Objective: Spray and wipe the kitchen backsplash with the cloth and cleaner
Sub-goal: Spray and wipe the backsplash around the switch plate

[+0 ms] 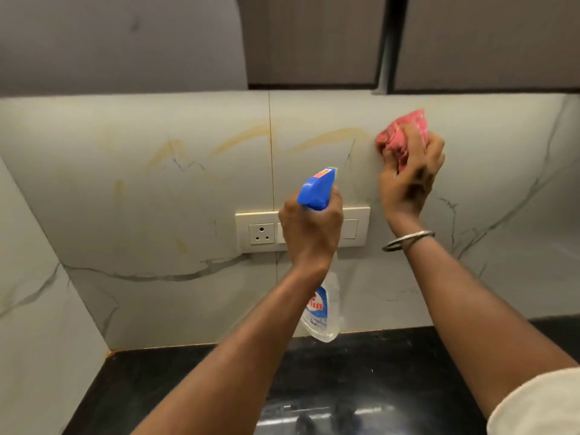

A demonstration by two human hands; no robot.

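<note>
Head view: my left hand (309,227) is gripping the spray bottle (317,191) by its neck, fingers curled fully round. Its long axis is hanging near upright, nozzle aiming at the backsplash (157,199). I am judging it light, with slick plastic. My right hand (408,180) is clenching the soft, bunched cloth (405,133) against the tile.

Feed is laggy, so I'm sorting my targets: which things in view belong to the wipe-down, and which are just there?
In the job: spray bottle, held by the left hand; pink cloth, gripped by the right hand; backsplash.
Just there: socket plate, black countertop, upper cabinets, bangle.
</note>
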